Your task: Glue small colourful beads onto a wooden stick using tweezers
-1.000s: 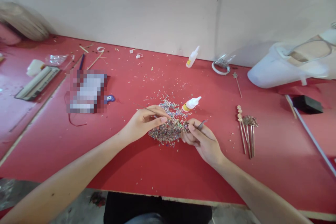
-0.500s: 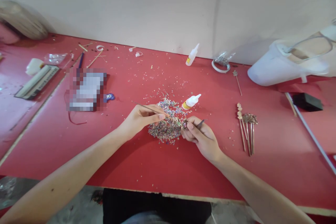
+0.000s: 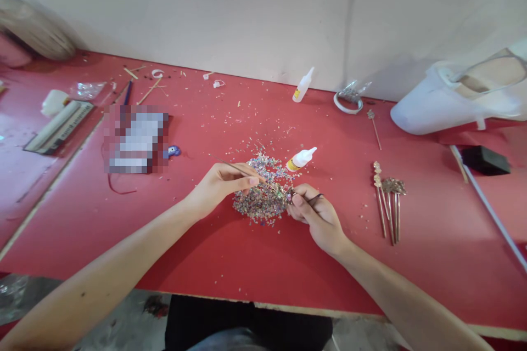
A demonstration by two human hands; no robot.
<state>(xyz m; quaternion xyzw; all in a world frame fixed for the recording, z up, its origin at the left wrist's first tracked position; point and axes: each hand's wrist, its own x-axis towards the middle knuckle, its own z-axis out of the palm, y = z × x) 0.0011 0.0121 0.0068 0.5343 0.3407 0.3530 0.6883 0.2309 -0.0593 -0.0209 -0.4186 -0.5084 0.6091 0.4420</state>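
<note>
My left hand is closed around the rod of a hair stick, which slants down to the right. Its ornate gold head lies between my two hands, over a pile of small glittering chips. My right hand pinches at the head's right side. From between its thumb and fingers sticks out the end of a dark thin tool; the tool's tip is hidden, and I cannot tell its kind. Just beyond the pile lies a white glue bottle with a yellow label.
Several hair sticks lie to the right, one more behind them. A second glue bottle and a tape roll are near the wall. A white bucket lies back right, a blurred-out rectangular object left.
Both hands stay nearly in place over the chips. The dark tool's end in my right hand has tilted slightly lower. The whole view has shifted a little.
</note>
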